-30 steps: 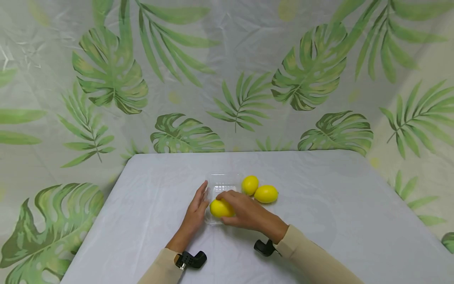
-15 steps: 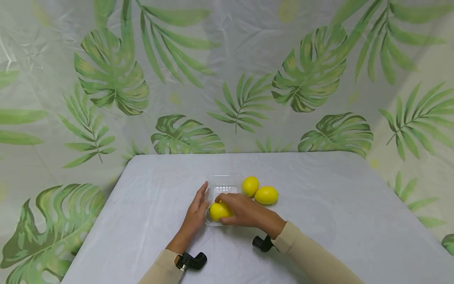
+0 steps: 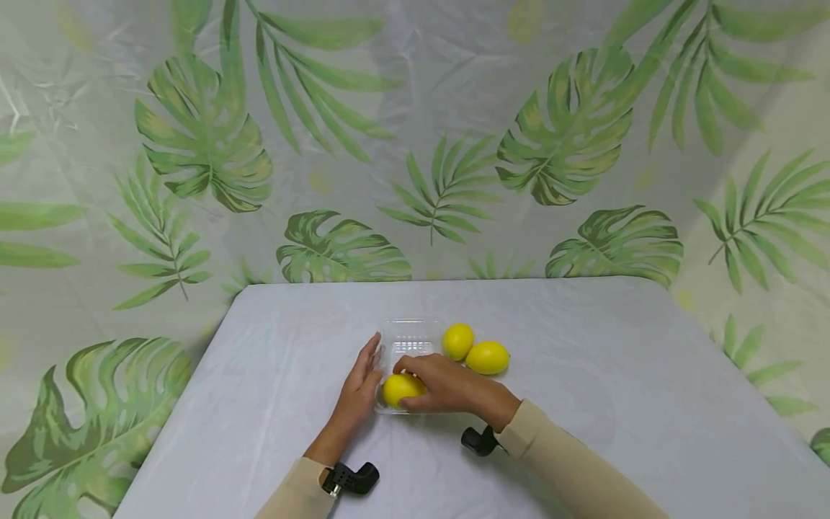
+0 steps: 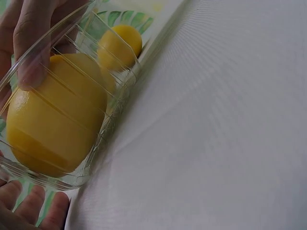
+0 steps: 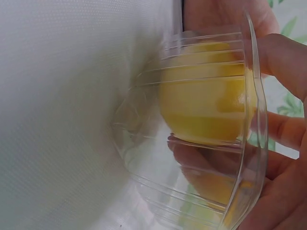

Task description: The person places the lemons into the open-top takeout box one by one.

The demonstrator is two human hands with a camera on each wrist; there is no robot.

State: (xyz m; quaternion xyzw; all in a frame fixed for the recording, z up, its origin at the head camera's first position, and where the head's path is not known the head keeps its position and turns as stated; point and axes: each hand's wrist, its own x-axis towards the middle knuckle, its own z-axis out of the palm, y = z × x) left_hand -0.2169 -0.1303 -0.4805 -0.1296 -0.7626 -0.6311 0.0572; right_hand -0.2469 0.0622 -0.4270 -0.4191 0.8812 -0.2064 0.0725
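A clear plastic tray [image 3: 407, 337] sits mid-table. My right hand [image 3: 447, 386] grips a yellow lemon [image 3: 399, 388] at the tray's near end, the fingers curled over it. Through the tray wall [image 5: 192, 191] the right wrist view shows that lemon [image 5: 211, 96] resting low inside. My left hand [image 3: 358, 386] lies flat with straight fingers against the tray's left side. The left wrist view shows the lemon [image 4: 57, 120] behind the ribbed wall [image 4: 110, 120], with a fingertip on top. Two more lemons [image 3: 457, 340] [image 3: 487, 357] lie on the table to the right of the tray.
A white cloth covers the table [image 3: 583, 389]. A leaf-print curtain [image 3: 415, 144] hangs behind and at both sides. Black wrist camera mounts [image 3: 350, 477] [image 3: 480, 440] sit by my sleeves.
My right hand has lowered the lemon a little further into the tray's near end. The left hand and the two other lemons stay put.
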